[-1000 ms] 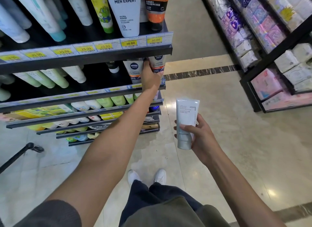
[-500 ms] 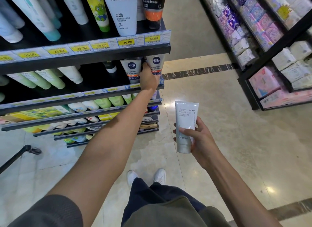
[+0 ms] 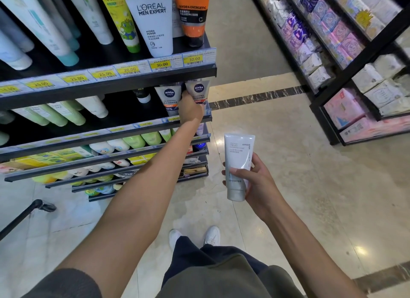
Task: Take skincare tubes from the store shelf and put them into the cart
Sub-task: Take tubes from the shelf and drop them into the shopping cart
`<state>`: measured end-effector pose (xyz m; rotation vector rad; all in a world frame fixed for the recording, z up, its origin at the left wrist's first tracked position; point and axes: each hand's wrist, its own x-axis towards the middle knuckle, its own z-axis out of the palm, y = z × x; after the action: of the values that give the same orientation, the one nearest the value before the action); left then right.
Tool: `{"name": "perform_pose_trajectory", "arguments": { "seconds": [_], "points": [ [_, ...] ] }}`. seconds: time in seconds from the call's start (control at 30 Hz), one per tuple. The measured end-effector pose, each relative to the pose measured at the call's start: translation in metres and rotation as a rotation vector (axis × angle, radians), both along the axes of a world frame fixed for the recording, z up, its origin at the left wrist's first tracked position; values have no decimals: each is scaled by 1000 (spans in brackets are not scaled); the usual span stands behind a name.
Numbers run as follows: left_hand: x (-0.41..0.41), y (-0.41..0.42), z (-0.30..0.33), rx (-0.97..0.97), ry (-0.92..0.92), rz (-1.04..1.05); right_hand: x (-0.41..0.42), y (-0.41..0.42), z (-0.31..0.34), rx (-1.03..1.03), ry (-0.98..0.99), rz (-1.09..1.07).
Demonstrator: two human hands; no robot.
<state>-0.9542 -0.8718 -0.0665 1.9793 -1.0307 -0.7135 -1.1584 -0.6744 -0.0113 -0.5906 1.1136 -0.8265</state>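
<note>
My left hand [image 3: 190, 108] reaches into the second shelf [image 3: 124, 129] and grips the right-hand Nivea Men tube [image 3: 198, 89], with my thumb between it and a second Nivea Men tube [image 3: 169, 98] beside it. Both tubes are grey-white and stand cap down. My right hand [image 3: 255, 182] holds a pale grey Innisfree tube [image 3: 238, 162] upright over the floor, cap down, thumb across its front. A black cart handle [image 3: 24, 215] shows at the lower left; the rest of the cart is out of view.
The top shelf carries L'Oreal Men Expert tubes [image 3: 153, 25] and an orange tube [image 3: 192, 16] above yellow price tags [image 3: 162, 64]. Green and white tubes fill lower shelves. A second rack [image 3: 346, 60] of packaged goods stands at the right across the tiled aisle.
My left hand stays on the right Nivea tube, which has not left the shelf. My right hand and its Innisfree tube have drifted slightly lower.
</note>
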Motion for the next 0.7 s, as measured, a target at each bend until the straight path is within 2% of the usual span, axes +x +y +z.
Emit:
{"name": "perform_pose_trajectory", "arguments": {
  "seconds": [0.3,0.57,0.7],
  "points": [
    [-3,11,6,116,-65,15,4,-6,3,-22,12,18],
    [-1,47,19,126,-55,-99,11,-7,12,-48,11,42],
    [9,88,38,88,-179,-230,14,-10,18,-76,84,95]
  ]
}}
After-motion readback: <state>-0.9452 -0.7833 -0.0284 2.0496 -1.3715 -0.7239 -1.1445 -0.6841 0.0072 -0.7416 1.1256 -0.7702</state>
